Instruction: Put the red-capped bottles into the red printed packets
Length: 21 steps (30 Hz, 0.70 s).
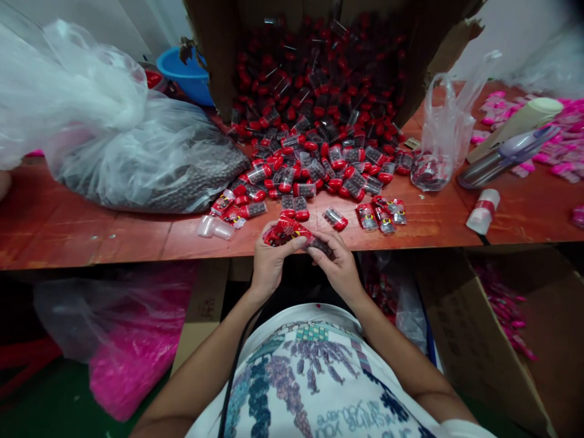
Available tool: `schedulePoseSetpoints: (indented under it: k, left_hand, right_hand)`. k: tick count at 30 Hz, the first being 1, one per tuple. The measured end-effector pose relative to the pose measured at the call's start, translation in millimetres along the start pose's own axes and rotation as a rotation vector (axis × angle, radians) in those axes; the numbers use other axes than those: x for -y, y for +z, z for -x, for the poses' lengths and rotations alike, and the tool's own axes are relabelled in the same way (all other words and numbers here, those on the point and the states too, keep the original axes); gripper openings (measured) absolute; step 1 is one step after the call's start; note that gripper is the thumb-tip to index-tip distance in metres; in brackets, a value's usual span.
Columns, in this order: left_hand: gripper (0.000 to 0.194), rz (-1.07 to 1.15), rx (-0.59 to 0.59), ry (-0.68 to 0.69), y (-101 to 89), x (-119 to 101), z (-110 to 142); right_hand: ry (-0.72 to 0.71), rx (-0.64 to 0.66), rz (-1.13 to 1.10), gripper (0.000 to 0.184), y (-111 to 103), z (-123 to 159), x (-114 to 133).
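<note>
My left hand [270,260] pinches a red printed wrapper [288,229] just in front of the table's edge. Closed beside it, my right hand [338,263] grips a small clear container of dark beads [320,245]. One end of the container meets the wrapper; whether it sits inside cannot be made out. Just beyond my hands lie a loose red-capped container [335,219] and two more standing side by side. To the right is a small group of containers in printed wrappers [382,215]. Two clear cups [215,227] lie to the left.
A torn cardboard box [417,55] on its side spills a heap of red-capped containers [314,158]. On the left slumps a plastic bag of dark beads [150,164]. A tied clear bag [438,152], scissors [506,157] and pink pieces occupy the right. Boxes and bags stand below the table [137,234].
</note>
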State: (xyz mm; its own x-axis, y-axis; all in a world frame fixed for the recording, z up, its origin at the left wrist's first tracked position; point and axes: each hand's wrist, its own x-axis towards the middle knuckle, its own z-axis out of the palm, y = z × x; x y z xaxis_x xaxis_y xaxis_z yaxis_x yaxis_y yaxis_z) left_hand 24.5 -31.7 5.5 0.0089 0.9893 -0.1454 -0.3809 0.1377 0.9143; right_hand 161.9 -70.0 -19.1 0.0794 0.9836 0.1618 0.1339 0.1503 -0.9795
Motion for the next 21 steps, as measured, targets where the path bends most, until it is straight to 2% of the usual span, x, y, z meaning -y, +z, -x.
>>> schedulePoseSetpoints:
  k: [4, 7, 11, 15, 21]
  left_hand:
    - [0.026, -0.047, -0.019, 0.084, -1.6, 3.9, -0.8]
    - [0.027, -0.029, -0.041, 0.117, -1.3, 8.1, -0.9]
    - [0.036, -0.039, 0.033, 0.066, 0.5, 8.6, 0.1]
    - [0.036, -0.073, 0.067, 0.014, 1.0, 5.4, 0.1]
    - [0.032, -0.079, 0.074, -0.057, 0.3, 3.9, 1.0]
  right_hand:
    - [-0.125, 0.060, 0.143, 0.041, -2.8, -1.2, 0.6]
    - [-0.156, 0.045, 0.151, 0.036, -1.4, -0.4, -0.5]
    - [-0.021, -0.043, -0.063, 0.030, 4.9, 2.9, -3.7]
    - [0.149, -0.075, -0.349, 0.028, 11.2, 5.7, -3.8]
    - [0.248, -0.202, -0.457, 0.034, 12.1, 6.3, -2.1]
